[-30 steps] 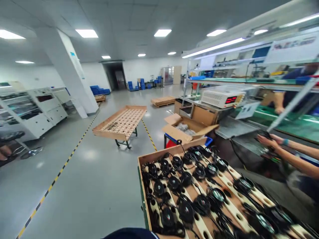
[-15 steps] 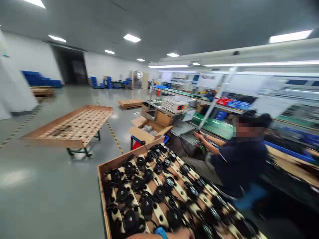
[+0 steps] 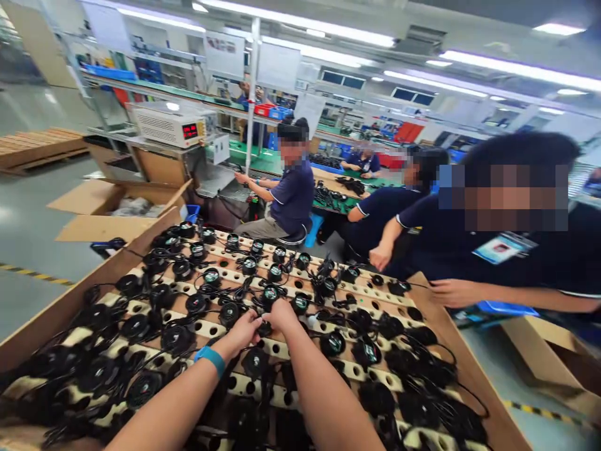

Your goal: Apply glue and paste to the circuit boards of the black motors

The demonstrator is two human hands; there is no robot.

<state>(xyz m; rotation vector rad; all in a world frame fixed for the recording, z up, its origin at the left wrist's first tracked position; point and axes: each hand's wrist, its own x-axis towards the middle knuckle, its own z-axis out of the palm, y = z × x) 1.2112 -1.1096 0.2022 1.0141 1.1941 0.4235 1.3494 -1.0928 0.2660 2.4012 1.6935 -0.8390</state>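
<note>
Both of my arms reach over a wide wooden tray (image 3: 493, 407), filled with black round devices with coiled cables. My left hand (image 3: 245, 329), a teal band on its wrist, has its fingers drawn together over the middle of the tray. Against its fingertips is my right hand (image 3: 282, 316), also closed. What they pinch between them is too small and hidden to make out. Just beyond the fingers sits a round device (image 3: 270, 293) with a green and silver top. Another black device (image 3: 230, 313) lies left of my left hand. Pale perforated strips (image 3: 206, 329) run beneath the devices.
A co-worker (image 3: 511, 250) with a badge stands at the tray's right edge, one hand near its rim. Other seated people (image 3: 291, 181) work along the bench behind. An opened carton (image 3: 117, 203) stands back left; another carton (image 3: 549, 357) is at the right.
My view has swung right, bringing the bench and more co-workers into sight. Both hands are now together over the tray's middle; earlier only a banded wrist and blurred hand showed at the bottom.
</note>
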